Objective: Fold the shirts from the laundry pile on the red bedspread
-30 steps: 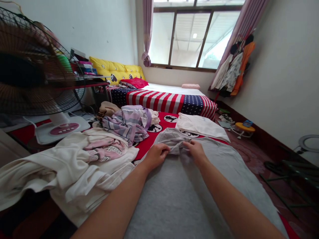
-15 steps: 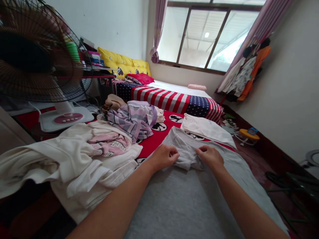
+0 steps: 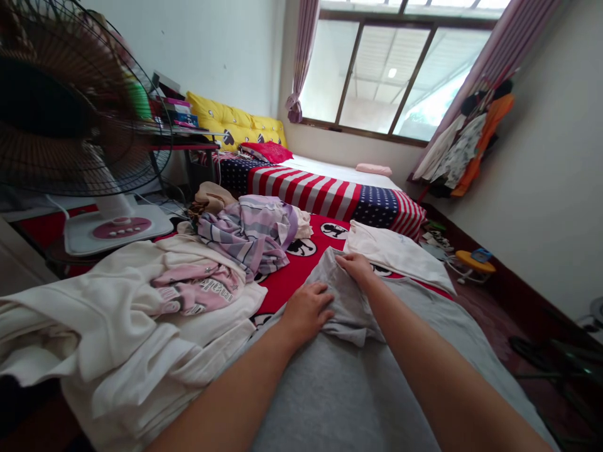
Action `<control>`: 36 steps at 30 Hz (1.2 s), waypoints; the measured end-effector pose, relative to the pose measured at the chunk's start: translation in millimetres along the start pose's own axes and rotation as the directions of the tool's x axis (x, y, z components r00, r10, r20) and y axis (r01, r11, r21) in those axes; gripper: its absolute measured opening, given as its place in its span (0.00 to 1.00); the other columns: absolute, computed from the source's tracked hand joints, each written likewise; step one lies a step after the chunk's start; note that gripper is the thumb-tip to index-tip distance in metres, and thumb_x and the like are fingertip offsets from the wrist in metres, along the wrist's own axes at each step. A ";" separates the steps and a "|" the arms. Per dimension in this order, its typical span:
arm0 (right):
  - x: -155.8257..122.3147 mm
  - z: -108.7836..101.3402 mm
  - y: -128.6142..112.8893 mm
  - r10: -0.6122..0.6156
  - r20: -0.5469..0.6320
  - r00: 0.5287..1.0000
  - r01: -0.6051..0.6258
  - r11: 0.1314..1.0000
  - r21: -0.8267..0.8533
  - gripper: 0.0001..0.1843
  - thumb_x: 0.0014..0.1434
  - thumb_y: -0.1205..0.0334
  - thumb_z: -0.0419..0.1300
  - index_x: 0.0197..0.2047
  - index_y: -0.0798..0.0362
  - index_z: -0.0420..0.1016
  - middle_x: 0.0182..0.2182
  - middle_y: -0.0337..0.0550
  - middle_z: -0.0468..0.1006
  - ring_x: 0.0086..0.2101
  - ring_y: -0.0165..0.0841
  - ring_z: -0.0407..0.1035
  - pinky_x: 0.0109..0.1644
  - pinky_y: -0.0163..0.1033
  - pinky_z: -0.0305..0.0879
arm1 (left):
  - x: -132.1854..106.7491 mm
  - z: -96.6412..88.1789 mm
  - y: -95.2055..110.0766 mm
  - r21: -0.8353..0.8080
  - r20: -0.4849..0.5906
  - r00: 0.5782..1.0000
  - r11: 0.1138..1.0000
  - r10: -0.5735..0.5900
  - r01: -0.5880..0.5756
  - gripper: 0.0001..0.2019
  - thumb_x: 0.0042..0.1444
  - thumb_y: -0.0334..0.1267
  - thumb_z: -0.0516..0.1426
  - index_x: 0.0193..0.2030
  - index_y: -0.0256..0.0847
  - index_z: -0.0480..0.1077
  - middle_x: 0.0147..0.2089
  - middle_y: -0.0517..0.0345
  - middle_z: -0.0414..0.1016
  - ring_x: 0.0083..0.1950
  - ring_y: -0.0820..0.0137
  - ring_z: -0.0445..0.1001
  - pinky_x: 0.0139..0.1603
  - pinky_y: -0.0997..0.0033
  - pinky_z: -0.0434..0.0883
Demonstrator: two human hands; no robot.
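Note:
A grey garment (image 3: 348,383), apparently a shirt, lies spread in front of me over a red cloth with round black-and-white prints. Its far part is bunched and folded over. My left hand (image 3: 308,312) rests on the left side of this bunched part, palm down with the fingers spread. Further off, my right hand (image 3: 354,267) pinches the far upper edge of the grey fabric. Just past it lies a flat, folded white garment (image 3: 400,251). A white garment with a pink print (image 3: 202,292) is heaped to the left, with a purple striped garment (image 3: 252,229) behind it.
A caged fan (image 3: 80,107) stands close on the left, its base (image 3: 120,229) beside the clothes. Beyond the red cloth (image 3: 325,242) is a bed with a stars-and-stripes cover (image 3: 306,190). A yellow stool (image 3: 475,260) is on the floor to the right.
My right hand has moved left and away to the far edge of the grey garment. My left hand has gone from a pinch to lying flat on the fabric.

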State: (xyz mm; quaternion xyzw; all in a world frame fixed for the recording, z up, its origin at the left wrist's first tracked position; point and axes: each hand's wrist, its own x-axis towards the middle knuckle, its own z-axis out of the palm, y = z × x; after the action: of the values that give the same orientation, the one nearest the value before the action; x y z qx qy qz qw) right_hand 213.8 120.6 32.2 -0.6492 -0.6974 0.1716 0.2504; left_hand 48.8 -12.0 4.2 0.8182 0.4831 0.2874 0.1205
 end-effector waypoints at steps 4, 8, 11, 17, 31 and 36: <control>8.6 2.9 -8.2 -0.006 0.040 0.999 0.006 1.000 -0.019 0.12 0.46 0.55 0.62 0.24 0.57 0.78 0.14 0.36 0.70 0.18 0.27 0.62 0.23 0.32 0.53 | -1.5 -0.4 2.4 0.015 0.084 0.996 1.000 -0.022 0.021 0.28 0.54 0.50 0.60 0.61 0.46 0.66 0.68 0.45 0.56 0.70 0.52 0.51 0.68 0.50 0.52; 15.0 -0.2 -9.3 0.007 -0.109 0.994 -0.018 0.995 -0.100 0.14 0.54 0.56 0.55 0.31 0.57 0.77 0.24 0.43 0.76 0.27 0.32 0.68 0.28 0.33 0.56 | -4.4 1.0 2.6 0.032 0.117 0.993 0.999 0.005 -0.009 0.30 0.54 0.58 0.56 0.62 0.52 0.63 0.71 0.48 0.49 0.71 0.52 0.45 0.68 0.46 0.48; 12.9 0.6 -5.7 -0.014 -0.183 0.983 -0.020 0.983 -0.180 0.12 0.55 0.58 0.55 0.36 0.55 0.75 0.32 0.47 0.78 0.35 0.36 0.71 0.35 0.35 0.59 | -6.6 1.9 2.7 0.043 0.127 0.992 0.999 0.016 -0.021 0.36 0.50 0.65 0.54 0.63 0.53 0.62 0.72 0.49 0.45 0.72 0.52 0.43 0.68 0.47 0.45; 7.0 17.0 2.9 -0.020 -0.211 0.977 -0.041 0.959 -0.281 0.13 0.58 0.53 0.56 0.37 0.53 0.75 0.36 0.53 0.78 0.40 0.43 0.72 0.42 0.42 0.60 | -8.4 1.5 2.8 0.049 0.153 0.988 0.999 0.000 -0.008 0.45 0.41 0.72 0.54 0.64 0.54 0.60 0.73 0.50 0.42 0.72 0.50 0.41 0.69 0.48 0.43; -58.2 -54.9 56.8 0.025 -0.236 0.971 -0.022 1.000 0.017 0.15 0.51 0.58 0.56 0.39 0.57 0.76 0.33 0.47 0.80 0.33 0.35 0.73 0.39 0.38 0.66 | -7.4 1.0 0.4 -0.007 0.085 0.992 0.996 0.088 -0.087 0.45 0.37 0.70 0.59 0.60 0.48 0.66 0.71 0.44 0.48 0.70 0.46 0.46 0.66 0.45 0.46; -125.7 -55.6 80.4 0.087 -0.193 0.977 -0.062 0.989 0.133 0.18 0.46 0.59 0.59 0.40 0.59 0.75 0.35 0.50 0.80 0.32 0.35 0.74 0.38 0.38 0.69 | -4.9 -7.2 21.4 -0.105 0.053 0.923 0.921 0.381 -0.374 0.19 0.46 0.57 0.63 0.34 0.43 0.75 0.46 0.53 0.74 0.50 0.62 0.70 0.52 0.65 0.64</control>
State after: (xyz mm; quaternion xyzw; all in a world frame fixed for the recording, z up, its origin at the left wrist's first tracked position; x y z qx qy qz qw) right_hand 315.5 -0.9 16.3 -0.6714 -0.6320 0.1593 0.3526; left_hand 58.2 -27.5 18.5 0.8993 0.2978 0.2975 0.1182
